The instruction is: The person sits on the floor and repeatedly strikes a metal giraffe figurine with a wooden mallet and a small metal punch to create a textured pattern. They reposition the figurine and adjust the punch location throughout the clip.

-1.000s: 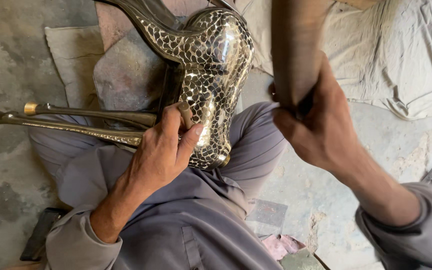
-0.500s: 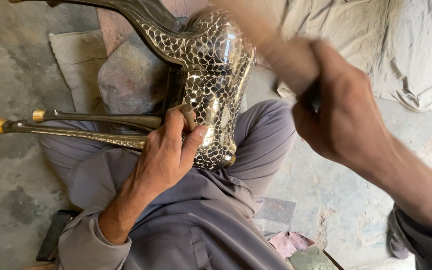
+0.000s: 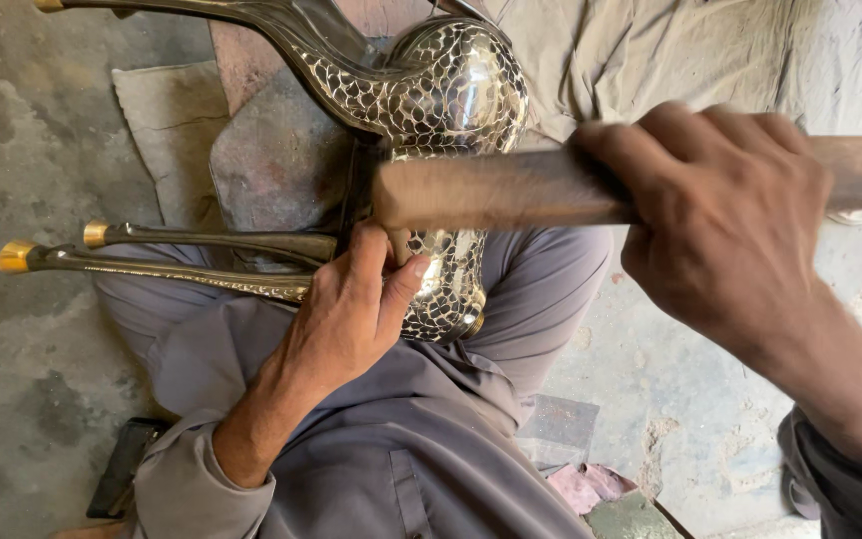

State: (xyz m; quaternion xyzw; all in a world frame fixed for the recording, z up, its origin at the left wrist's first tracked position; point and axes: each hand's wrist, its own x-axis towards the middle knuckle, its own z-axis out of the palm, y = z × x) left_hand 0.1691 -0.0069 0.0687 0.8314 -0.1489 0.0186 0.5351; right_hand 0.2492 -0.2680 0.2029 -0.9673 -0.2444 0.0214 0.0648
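concrete floor (image 3: 42,399) below; wooden mallet (image 3: 511,190) now swung level (blurred).

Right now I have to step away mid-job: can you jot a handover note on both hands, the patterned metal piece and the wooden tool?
Left hand: gripping the shiny scale-patterned metal vessel at its narrow middle, steadying it on the lap.
Right hand: closed around the brown wooden mallet, which lies level with its blurred end just above the left thumb, over the vessel's waist.
Thin metal legs with brass-coloured tips stick out leftward over the grey concrete floor. A flat stone slab lies under the vessel.
Done: scale pattern covers the visible surface.
Left: cannot tell how much work remains.
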